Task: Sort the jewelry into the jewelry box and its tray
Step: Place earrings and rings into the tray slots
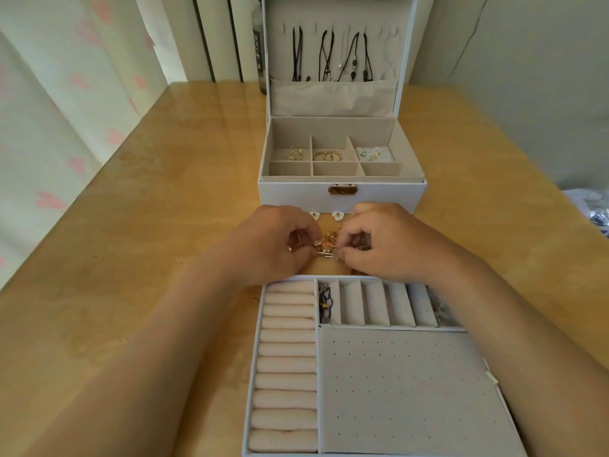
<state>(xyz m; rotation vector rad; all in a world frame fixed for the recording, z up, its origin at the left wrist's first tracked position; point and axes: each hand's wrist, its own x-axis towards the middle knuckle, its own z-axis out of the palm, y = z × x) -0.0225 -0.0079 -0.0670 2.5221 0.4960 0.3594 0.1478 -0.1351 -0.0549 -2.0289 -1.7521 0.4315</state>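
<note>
Gold and silver bits make up the jewelry pile [329,250], lying on the table [131,225] between the jewelry box [342,191] and the tray [395,390], with my left hand [276,245] and right hand [379,245] both curled over it, each pinching small pieces at its edges. Pieces look light, hard, tiny and probably tangled, slippery too, so I judge a fingertip pinch on a hook or loop best, lifting slowly so nothing snags or drops. Already sorted: hoops [326,155] in the box's back compartments, necklaces [326,57] hanging in the lid [339,14]; the tray's ring rolls [286,364] are bare.
</note>
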